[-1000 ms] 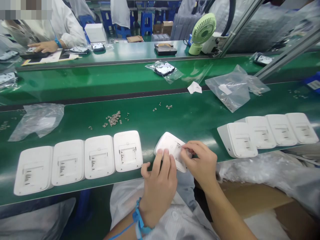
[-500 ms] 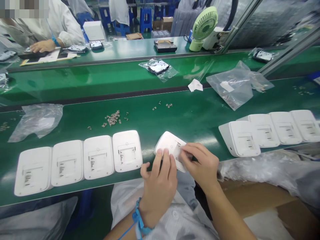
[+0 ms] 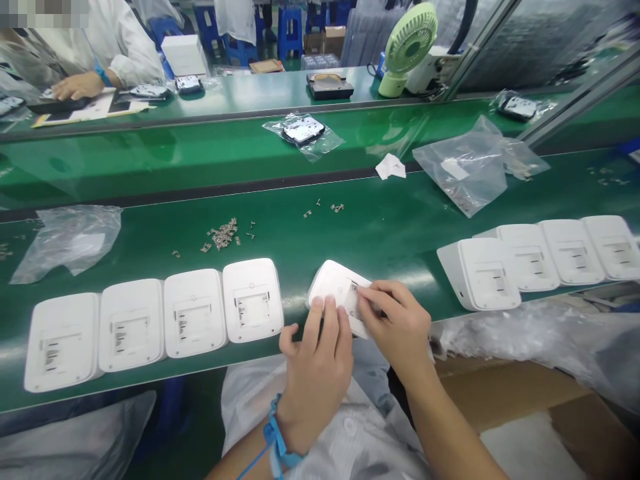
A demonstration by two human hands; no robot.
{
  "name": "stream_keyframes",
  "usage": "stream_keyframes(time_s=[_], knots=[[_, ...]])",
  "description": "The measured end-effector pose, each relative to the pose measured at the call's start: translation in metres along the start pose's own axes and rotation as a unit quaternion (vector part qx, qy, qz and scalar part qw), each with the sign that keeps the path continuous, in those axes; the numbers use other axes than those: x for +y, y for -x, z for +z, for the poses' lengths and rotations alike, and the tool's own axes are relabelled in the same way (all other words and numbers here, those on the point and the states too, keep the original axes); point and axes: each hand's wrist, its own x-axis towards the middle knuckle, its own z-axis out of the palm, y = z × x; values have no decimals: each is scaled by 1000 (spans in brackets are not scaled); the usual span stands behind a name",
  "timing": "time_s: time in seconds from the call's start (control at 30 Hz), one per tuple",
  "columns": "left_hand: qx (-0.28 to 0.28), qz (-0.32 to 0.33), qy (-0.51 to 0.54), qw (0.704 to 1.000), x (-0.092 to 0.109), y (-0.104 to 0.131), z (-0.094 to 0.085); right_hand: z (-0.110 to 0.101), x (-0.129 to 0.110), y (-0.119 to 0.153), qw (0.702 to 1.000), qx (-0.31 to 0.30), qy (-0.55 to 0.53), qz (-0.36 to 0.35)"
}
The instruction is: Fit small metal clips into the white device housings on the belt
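Observation:
A white plastic housing (image 3: 327, 280) lies turned at an angle near the front edge of the bench, its recessed compartment facing up. My left hand (image 3: 320, 360) rests on it with fingers stretched out flat over its near left part. At the recess, the thumb and fingers of my right hand (image 3: 397, 323) are pinched together; whatever is between the fingertips is too small and hidden to name. Left of my hands stands a row of several like housings (image 3: 253, 273). A pile of small metal clips (image 3: 225, 235) lies behind that row, with a few loose pieces (image 3: 337, 208) further right.
More white housings (image 3: 487, 257) stand to the right. Plastic bags (image 3: 457, 170) and a white scrap (image 3: 391, 167) lie on the bench. Beyond it, a green belt carries a bagged part (image 3: 303, 130). A green fan (image 3: 409, 50) and a co-worker's hand (image 3: 80, 87) are across the belt.
The bagged part on the belt has moved to the left. My right fingertips have shifted slightly at the recess; my left hand stays on the housing.

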Motion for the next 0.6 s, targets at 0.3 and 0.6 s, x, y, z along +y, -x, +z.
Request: stream_keyframes(time_s=[0.3,0.6], knots=[[-14,6,-9,1000,-1,1,0,-1,-10,0,996,29,-73,43],[-23,12,-29,999,0,2,-2,-1,-1,2,997,-8,-29,-68]])
